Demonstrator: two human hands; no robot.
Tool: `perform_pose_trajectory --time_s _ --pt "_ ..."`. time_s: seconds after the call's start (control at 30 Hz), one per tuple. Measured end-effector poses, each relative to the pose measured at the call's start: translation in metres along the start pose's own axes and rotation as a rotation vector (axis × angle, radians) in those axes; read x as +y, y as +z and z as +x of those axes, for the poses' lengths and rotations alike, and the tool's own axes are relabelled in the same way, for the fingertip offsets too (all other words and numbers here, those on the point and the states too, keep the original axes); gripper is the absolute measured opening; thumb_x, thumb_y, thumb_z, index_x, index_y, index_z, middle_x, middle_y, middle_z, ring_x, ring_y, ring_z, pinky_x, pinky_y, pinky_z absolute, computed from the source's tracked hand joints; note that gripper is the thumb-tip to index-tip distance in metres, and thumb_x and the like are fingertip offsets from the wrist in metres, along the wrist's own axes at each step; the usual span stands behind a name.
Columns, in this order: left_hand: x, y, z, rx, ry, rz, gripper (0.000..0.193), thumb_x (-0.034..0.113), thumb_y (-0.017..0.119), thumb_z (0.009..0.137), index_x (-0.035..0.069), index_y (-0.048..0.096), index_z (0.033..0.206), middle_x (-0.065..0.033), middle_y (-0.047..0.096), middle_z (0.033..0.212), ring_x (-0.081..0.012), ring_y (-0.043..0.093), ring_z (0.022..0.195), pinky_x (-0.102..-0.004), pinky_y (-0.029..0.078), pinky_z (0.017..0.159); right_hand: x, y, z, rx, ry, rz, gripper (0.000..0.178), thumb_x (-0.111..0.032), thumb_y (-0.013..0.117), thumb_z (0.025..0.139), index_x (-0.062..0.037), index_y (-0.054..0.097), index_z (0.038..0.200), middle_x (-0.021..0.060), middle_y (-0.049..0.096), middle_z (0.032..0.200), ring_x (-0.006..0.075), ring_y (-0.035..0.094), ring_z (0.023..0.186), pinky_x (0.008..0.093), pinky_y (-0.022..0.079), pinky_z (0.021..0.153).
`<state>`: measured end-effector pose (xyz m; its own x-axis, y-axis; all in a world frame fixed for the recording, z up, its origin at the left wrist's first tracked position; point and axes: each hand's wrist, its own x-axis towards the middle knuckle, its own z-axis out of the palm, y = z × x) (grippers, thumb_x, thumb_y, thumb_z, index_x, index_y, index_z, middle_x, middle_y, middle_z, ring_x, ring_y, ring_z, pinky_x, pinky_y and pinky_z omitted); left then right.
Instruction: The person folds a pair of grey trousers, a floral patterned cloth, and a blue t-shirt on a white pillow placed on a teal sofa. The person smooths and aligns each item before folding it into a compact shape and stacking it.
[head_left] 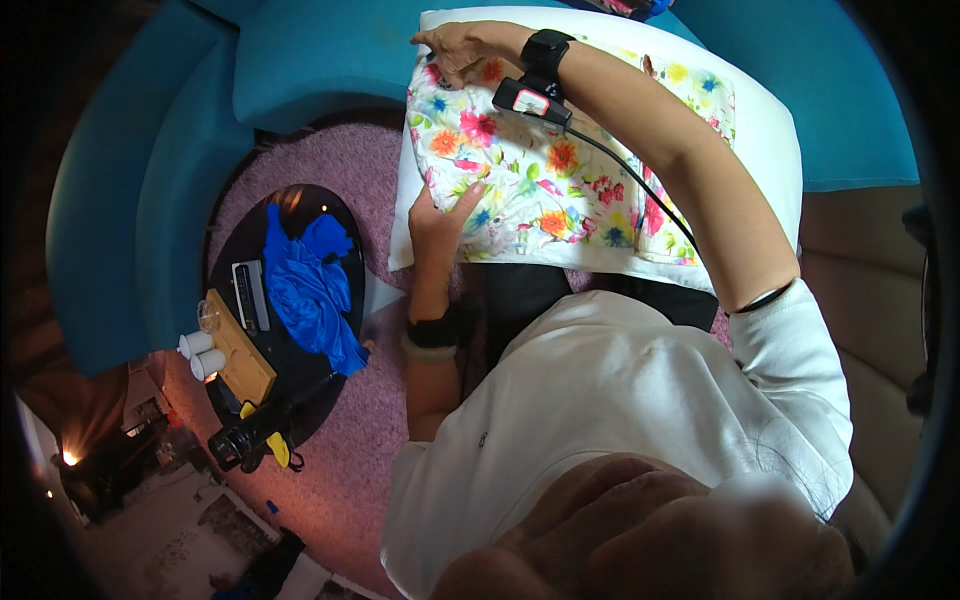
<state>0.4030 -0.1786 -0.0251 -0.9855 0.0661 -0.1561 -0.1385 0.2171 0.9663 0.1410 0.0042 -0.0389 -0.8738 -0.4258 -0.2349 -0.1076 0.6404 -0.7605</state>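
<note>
A floral cloth [540, 190], white with bright flowers, lies spread over a large white cushion [776, 160] across my lap. At the cloth's near left edge rests my left hand [436, 222], its thumb apart from the forefinger and on the fabric; the other fingers are partly hidden. My right hand [458, 48] reaches over to the far left corner, one finger stretched out leftward and the others bent down onto the cloth. A black strap [545, 52] circles my right wrist, with a small device [532, 104] and a cable hanging over the cloth.
A teal sofa [310, 50] curves around the far side and left. On the dark oval table [290, 205] at left lie a blue cloth [310, 285], a wooden tray [240, 350], white cups [206, 362] and a black bottle [240, 440]. Pink carpet [345, 470] covers the floor.
</note>
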Motion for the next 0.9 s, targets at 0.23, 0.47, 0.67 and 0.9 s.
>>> perform_pose_trajectory --time_s 0.23,0.47,0.67,0.9 --pt "-0.004 0.002 -0.010 0.142 0.207 0.404 0.036 0.017 0.076 0.082 -0.007 0.064 0.107 -0.0212 0.072 0.095 -0.0276 0.070 0.085 -0.0367 0.052 0.077 -0.044 -0.010 -0.041 -0.108 -0.165 -0.119 0.036 0.002 0.079 0.055 -0.0016 0.075 0.091 0.0069 0.074 0.084 0.0237 0.068 0.074 0.0383 0.054 0.061" --pt "0.016 0.011 -0.017 0.241 0.384 0.498 0.029 0.013 0.067 0.082 -0.005 0.059 0.104 -0.0252 0.067 0.093 -0.0446 0.065 0.087 -0.0481 0.051 0.075 -0.053 -0.039 -0.109 -0.083 -0.237 0.090 0.012 -0.007 0.066 0.072 -0.0046 0.066 0.084 -0.0019 0.062 0.067 0.0089 0.056 0.059 0.0284 0.039 0.047" --pt "0.038 0.046 -0.031 0.253 0.767 0.843 0.030 0.000 0.063 0.075 0.003 0.062 0.105 -0.0145 0.058 0.093 -0.0350 0.063 0.082 -0.0451 0.051 0.071 -0.014 -0.064 -0.146 0.277 -0.447 -0.039 0.028 -0.011 0.064 0.079 -0.0030 0.068 0.105 0.0048 0.069 0.079 0.0146 0.062 0.068 0.0319 0.052 0.058" --pt "0.040 0.097 -0.040 0.032 0.960 0.941 0.025 -0.004 0.061 0.078 0.005 0.063 0.101 -0.0091 0.055 0.092 -0.0267 0.059 0.084 -0.0370 0.049 0.073 0.043 -0.082 -0.204 0.251 -0.357 0.205 0.016 -0.006 0.063 0.080 -0.0018 0.068 0.094 0.0058 0.069 0.089 0.0149 0.063 0.082 0.0314 0.051 0.075"
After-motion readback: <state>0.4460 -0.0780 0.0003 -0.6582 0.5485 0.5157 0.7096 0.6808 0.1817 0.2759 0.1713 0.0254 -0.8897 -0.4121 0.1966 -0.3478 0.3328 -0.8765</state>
